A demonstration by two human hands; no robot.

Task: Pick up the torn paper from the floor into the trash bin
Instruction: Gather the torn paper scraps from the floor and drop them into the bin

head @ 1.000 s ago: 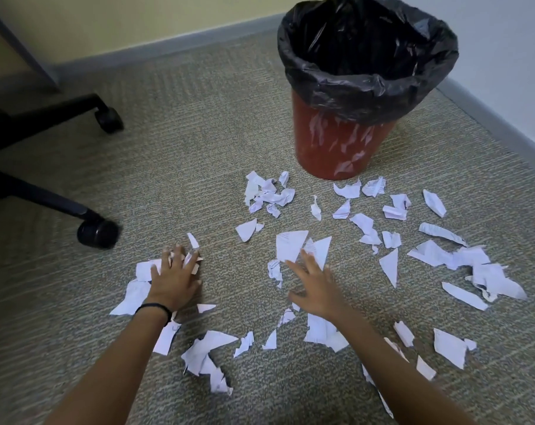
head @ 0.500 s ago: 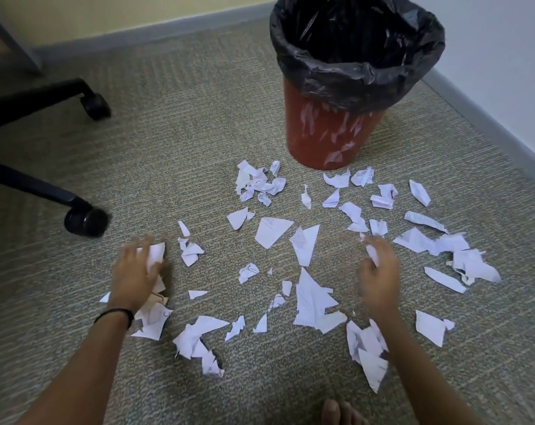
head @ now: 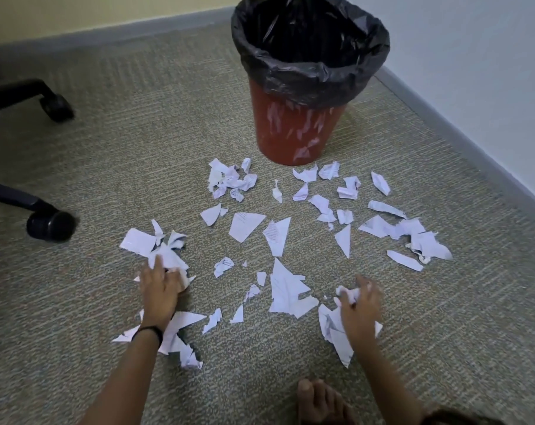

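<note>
Several torn white paper scraps (head: 277,234) lie scattered over the carpet in front of a red trash bin (head: 294,133) lined with a black bag (head: 309,72). My left hand (head: 160,289) rests on a heap of scraps (head: 165,254) at the left, fingers curled into the paper. My right hand (head: 359,305) grips a crumpled scrap (head: 347,292) in its fingers, over a larger piece (head: 332,329) on the floor. Both hands sit well short of the bin.
A black office chair base with two castors (head: 50,225) stands at the left. Grey skirting (head: 444,121) and white wall run along the right. My bare foot (head: 320,403) is at the bottom edge. Open carpet (head: 137,148) lies left of the bin.
My left hand has dragged scraps inward into a heap. My right hand has swept right and back, closing round a crumpled scrap. The view has moved nearer the bin.
</note>
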